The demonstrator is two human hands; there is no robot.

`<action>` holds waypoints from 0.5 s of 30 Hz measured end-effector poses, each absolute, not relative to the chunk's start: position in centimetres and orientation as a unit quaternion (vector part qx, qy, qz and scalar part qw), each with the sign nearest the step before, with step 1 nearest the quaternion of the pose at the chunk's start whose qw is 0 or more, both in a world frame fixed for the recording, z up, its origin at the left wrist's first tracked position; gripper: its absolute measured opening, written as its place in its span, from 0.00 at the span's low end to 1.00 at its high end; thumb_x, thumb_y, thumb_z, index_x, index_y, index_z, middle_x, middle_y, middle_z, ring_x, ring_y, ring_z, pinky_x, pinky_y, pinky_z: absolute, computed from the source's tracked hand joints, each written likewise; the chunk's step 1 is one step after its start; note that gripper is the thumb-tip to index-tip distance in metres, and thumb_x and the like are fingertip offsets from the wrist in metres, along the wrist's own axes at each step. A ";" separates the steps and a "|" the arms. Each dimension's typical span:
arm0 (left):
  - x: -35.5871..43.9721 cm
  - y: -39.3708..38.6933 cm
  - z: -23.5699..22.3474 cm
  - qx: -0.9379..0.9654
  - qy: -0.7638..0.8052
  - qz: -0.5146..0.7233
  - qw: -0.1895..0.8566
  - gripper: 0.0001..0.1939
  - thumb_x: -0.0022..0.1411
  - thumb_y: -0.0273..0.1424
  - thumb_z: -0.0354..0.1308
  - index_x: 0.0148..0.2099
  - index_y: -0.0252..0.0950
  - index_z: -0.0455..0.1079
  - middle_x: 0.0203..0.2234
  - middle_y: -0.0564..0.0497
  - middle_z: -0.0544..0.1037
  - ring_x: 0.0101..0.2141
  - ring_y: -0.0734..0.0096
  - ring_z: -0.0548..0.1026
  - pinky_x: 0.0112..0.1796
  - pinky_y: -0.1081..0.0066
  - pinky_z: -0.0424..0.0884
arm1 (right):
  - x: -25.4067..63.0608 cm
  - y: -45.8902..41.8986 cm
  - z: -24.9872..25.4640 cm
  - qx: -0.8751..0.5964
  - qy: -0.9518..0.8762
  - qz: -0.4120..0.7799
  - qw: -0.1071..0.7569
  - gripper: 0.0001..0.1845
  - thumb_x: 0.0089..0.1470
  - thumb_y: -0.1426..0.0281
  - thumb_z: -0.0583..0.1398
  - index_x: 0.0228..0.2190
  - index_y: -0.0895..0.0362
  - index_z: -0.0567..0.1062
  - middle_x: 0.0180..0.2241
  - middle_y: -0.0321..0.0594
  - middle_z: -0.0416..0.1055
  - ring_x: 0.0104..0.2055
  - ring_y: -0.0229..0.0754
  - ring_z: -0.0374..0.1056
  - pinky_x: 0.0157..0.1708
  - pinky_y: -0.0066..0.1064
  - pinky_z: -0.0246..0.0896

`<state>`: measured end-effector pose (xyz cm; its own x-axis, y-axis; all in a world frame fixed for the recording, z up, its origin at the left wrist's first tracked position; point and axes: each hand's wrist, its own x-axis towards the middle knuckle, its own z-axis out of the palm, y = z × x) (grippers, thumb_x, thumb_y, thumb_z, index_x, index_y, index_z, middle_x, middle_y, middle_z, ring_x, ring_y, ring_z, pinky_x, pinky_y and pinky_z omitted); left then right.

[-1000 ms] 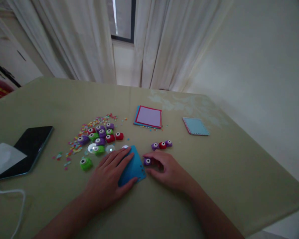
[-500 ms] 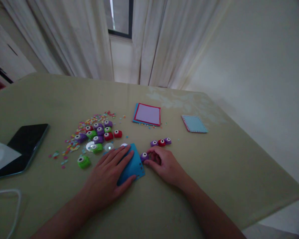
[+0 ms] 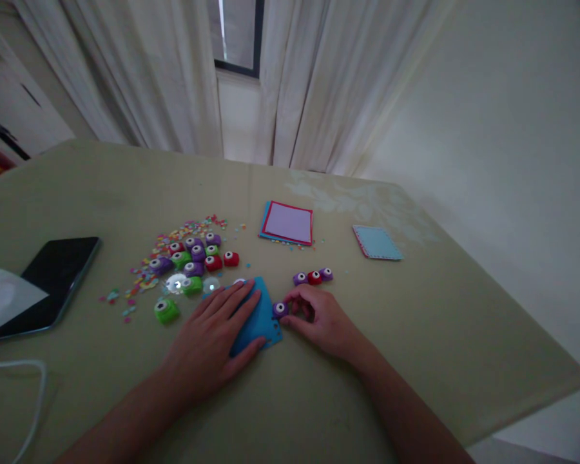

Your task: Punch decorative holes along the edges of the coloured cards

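Observation:
My left hand (image 3: 217,328) lies flat on a sheet of blue paper (image 3: 265,316), fingers spread, pressing it to the table. Small holes show along the sheet's right edge. In my right hand (image 3: 319,319) a purple one-eyed paper punch (image 3: 280,310) is pinched between thumb and fingers, set at that same edge. Just beyond this hand stand two purple punches and a red punch (image 3: 314,277) in a short row. Left of the paper sits a green punch (image 3: 166,310) by itself.
Several punches (image 3: 193,269) cluster at the left among scattered paper confetti (image 3: 174,235). A stack of coloured squares (image 3: 289,222) lies farther back, and a light-blue square with a punched edge (image 3: 377,242) is to its right. A black tablet (image 3: 62,270) and white cable (image 3: 41,386) occupy the left.
The purple punch has shifted slightly down along the paper's edge, its eye now facing me more. My left hand stays on the sheet. The whole view has moved a little.

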<state>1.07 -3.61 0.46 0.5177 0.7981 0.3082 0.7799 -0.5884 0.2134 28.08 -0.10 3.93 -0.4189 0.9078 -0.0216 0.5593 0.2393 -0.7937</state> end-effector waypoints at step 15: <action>1.2 -3.7 0.6 0.869 0.457 0.189 -0.014 0.36 0.78 0.52 0.51 0.77 0.37 0.58 0.72 0.43 0.67 0.68 0.49 0.68 0.64 0.48 0.65 | 28.5 0.0 3.7 -0.456 -0.791 0.344 0.220 0.12 0.58 0.66 0.72 0.42 0.56 0.79 0.35 0.36 0.75 0.34 0.40 0.68 0.36 0.31 0.60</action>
<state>1.18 -3.70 0.59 0.5108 0.7890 0.3414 0.7997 -0.5818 0.1482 28.53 -0.01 3.70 -0.4878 0.8722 0.0348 0.5697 0.3483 -0.7444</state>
